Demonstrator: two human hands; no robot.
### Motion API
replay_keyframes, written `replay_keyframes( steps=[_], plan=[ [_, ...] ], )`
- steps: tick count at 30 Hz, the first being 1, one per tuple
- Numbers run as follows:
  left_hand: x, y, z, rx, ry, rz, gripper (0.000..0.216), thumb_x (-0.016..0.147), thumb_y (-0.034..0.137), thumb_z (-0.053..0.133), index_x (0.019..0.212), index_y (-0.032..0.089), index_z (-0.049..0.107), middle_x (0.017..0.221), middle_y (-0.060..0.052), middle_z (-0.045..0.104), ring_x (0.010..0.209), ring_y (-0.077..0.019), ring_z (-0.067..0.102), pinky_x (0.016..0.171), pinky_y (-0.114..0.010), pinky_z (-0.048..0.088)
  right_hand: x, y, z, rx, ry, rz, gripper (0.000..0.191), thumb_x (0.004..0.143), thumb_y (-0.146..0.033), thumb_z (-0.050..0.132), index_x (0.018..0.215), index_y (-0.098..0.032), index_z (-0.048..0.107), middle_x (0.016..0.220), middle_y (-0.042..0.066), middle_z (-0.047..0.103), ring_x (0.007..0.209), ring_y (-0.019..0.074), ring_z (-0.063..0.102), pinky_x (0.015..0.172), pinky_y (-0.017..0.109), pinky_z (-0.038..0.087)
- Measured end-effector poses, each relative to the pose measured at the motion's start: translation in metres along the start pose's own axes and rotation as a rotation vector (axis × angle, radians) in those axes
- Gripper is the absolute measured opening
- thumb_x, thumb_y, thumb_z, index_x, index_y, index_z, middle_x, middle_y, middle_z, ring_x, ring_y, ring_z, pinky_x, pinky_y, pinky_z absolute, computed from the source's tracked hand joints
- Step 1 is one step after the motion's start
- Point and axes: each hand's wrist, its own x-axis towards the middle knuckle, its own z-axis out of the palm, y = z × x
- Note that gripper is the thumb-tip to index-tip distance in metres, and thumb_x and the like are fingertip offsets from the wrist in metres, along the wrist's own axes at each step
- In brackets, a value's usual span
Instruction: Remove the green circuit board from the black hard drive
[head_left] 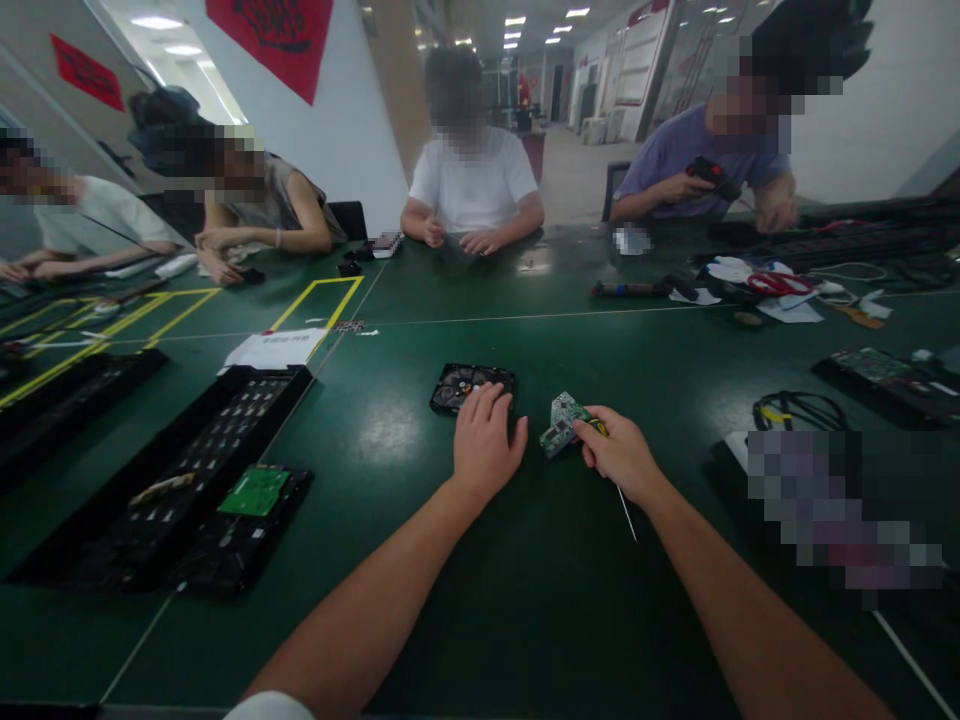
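Note:
A black hard drive (448, 388) lies on the green table, and my left hand (487, 440) rests over its near right part. The fingers of that hand are stretched out and slightly spread, with the tips on the drive. To the right, my right hand (619, 450) pinches a small green circuit board (562, 422) just above the table. The same hand also holds a screwdriver (625, 510), its yellow and black handle mostly hidden in the palm and its thin shaft pointing down toward me.
Left stand long black trays (247, 400) and another drive with a green board (255, 492). Coiled black cable (799, 410) and a boxy device with a board (889, 380) lie right. Red-handled tools (780, 285) and a dark cylinder (630, 289) lie farther back. Several people sit opposite.

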Motion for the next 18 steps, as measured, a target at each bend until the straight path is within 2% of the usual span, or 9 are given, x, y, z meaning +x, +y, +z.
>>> replay_keyframes(
  steps=[3, 7, 12, 18],
  plan=[
    [0.002, -0.017, 0.003, 0.147, -0.104, -0.097, 0.066, 0.098, 0.045, 0.055, 0.149, 0.004, 0.046, 0.162, -0.024, 0.039, 0.156, -0.0377, 0.028, 0.128, -0.056, 0.025, 0.002, 0.003, 0.001, 0.09, 0.043, -0.001, 0.037, 0.093, -0.045, 0.064, 0.119, -0.019, 0.068, 0.057, -0.005, 0.06, 0.037, 0.0087, 0.042, 0.035, 0.02, 0.031],
    [-0.002, -0.016, 0.008, 0.195, -0.256, -0.066, 0.082, 0.1, 0.062, 0.044, 0.155, 0.001, 0.038, 0.166, -0.024, 0.032, 0.158, -0.0379, 0.023, 0.13, -0.058, 0.02, 0.008, 0.009, 0.001, 0.253, 0.124, -0.003, 0.039, 0.087, -0.045, 0.069, 0.115, -0.018, 0.069, 0.062, -0.003, 0.063, 0.038, 0.008, 0.043, 0.033, 0.019, 0.029],
    [-0.004, -0.006, 0.007, 0.178, -0.306, 0.0, 0.089, 0.1, 0.067, 0.04, 0.156, -0.002, 0.034, 0.167, -0.027, 0.027, 0.159, -0.037, 0.02, 0.131, -0.055, 0.018, 0.015, 0.014, -0.003, 0.382, 0.216, -0.027, 0.036, 0.084, -0.042, 0.072, 0.111, -0.018, 0.069, 0.071, 0.0, 0.066, 0.044, 0.0085, 0.049, 0.033, 0.018, 0.03],
    [-0.008, 0.003, 0.006, 0.159, -0.324, 0.067, 0.088, 0.1, 0.066, 0.04, 0.157, 0.0, 0.032, 0.168, -0.025, 0.026, 0.16, -0.0362, 0.018, 0.131, -0.054, 0.02, 0.021, 0.019, -0.008, 0.462, 0.314, -0.053, 0.037, 0.083, -0.044, 0.073, 0.109, -0.018, 0.068, 0.069, -0.002, 0.064, 0.042, 0.0076, 0.048, 0.033, 0.018, 0.029]
  ],
)
